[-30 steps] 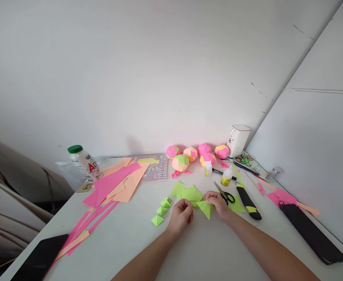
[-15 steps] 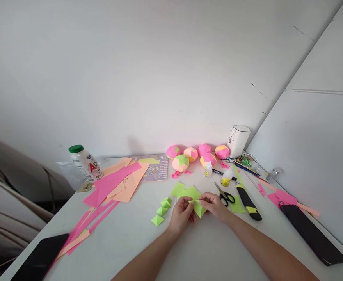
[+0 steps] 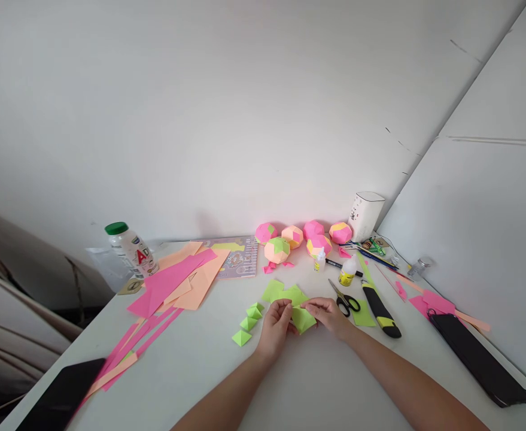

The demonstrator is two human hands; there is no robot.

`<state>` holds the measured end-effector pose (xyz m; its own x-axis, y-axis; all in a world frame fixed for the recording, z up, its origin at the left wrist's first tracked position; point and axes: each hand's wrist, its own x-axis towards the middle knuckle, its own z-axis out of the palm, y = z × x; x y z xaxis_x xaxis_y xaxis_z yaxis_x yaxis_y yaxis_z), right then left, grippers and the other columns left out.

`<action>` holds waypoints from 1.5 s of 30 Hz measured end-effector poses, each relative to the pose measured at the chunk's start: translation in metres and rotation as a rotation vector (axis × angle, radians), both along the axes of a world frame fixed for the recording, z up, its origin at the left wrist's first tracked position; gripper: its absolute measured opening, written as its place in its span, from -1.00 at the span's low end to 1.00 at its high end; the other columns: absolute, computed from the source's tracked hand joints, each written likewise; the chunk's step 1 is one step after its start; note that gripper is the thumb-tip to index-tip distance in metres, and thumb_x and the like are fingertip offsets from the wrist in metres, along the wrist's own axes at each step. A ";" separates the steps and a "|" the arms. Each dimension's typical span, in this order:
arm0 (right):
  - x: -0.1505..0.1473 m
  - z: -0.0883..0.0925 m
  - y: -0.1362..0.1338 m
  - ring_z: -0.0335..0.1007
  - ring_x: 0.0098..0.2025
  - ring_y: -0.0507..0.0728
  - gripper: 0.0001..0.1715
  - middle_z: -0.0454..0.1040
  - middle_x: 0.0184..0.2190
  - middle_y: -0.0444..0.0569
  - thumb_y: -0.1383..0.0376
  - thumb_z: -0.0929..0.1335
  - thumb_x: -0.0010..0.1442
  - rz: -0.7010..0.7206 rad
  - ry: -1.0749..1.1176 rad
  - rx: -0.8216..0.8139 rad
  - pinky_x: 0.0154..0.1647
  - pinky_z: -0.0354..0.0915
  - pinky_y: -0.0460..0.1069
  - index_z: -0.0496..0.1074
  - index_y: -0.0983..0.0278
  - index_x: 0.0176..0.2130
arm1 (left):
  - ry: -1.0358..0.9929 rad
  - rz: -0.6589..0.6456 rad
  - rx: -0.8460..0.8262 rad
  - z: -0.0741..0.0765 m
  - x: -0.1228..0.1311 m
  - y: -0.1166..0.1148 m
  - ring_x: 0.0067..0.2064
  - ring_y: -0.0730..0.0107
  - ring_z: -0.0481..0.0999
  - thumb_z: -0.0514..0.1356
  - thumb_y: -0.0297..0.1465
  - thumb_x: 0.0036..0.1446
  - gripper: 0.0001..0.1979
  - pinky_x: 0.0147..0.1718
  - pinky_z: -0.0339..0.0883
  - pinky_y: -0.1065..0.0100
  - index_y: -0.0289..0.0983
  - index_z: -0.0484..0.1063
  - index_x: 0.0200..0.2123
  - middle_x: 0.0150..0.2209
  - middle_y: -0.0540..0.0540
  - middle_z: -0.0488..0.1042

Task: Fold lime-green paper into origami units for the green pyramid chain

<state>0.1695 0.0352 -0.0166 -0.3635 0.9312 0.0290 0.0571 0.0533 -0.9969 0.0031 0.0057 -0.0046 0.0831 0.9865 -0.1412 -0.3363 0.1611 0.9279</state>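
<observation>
My left hand (image 3: pixel 275 328) and my right hand (image 3: pixel 328 313) meet over a folded green paper piece (image 3: pixel 304 319) on the white table (image 3: pixel 298 377). Both pinch its edges with curled fingers. Flat green paper squares (image 3: pixel 284 293) lie just behind it. Three small folded green units (image 3: pixel 248 323) sit in a row to the left of my left hand.
Scissors (image 3: pixel 345 299), a yellow-black utility knife (image 3: pixel 379 310) and two glue bottles (image 3: pixel 346 270) lie right of my hands. Several paper balls (image 3: pixel 297 237) and a white box (image 3: pixel 365 214) stand by the wall. Pink and orange sheets (image 3: pixel 179 281), a green-capped bottle (image 3: pixel 131 249) and a black phone (image 3: pixel 60 398) are left; a black case (image 3: pixel 478 359) right.
The green piece was a pointed triangle held out by my right hand; both hands have since come together on it and it now looks more compact.
</observation>
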 end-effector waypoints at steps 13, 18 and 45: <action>-0.001 0.001 -0.001 0.21 -0.58 -0.02 -0.70 0.32 -0.57 -0.16 0.15 0.37 0.07 0.012 0.054 -0.056 -0.57 0.19 -0.11 0.46 0.27 -0.22 | -0.031 -0.019 0.014 -0.004 0.000 0.001 -0.67 0.57 0.25 0.21 -0.13 -0.07 -0.67 -0.75 0.16 0.48 -0.26 0.27 -0.39 -0.58 0.12 0.25; -0.001 0.003 -0.001 0.24 -0.53 -0.02 -0.64 0.38 -0.48 -0.13 0.17 0.41 0.01 0.035 0.051 -0.063 -0.56 0.23 -0.11 0.44 0.28 -0.19 | -0.033 -0.039 0.017 -0.006 0.001 0.002 -0.64 0.56 0.26 0.21 -0.12 -0.07 -0.66 -0.75 0.15 0.49 -0.26 0.27 -0.39 -0.58 0.11 0.26; 0.000 -0.002 0.001 0.27 -0.58 -0.01 -0.71 0.41 -0.57 -0.15 0.15 0.43 -0.04 0.008 0.065 -0.068 -0.56 0.22 -0.10 0.46 0.30 -0.35 | 0.041 -0.170 0.051 -0.001 0.002 -0.006 -0.41 0.36 0.44 0.28 -0.20 -0.13 -0.63 -0.55 0.24 0.43 -0.26 0.33 -0.28 -0.41 -0.05 0.45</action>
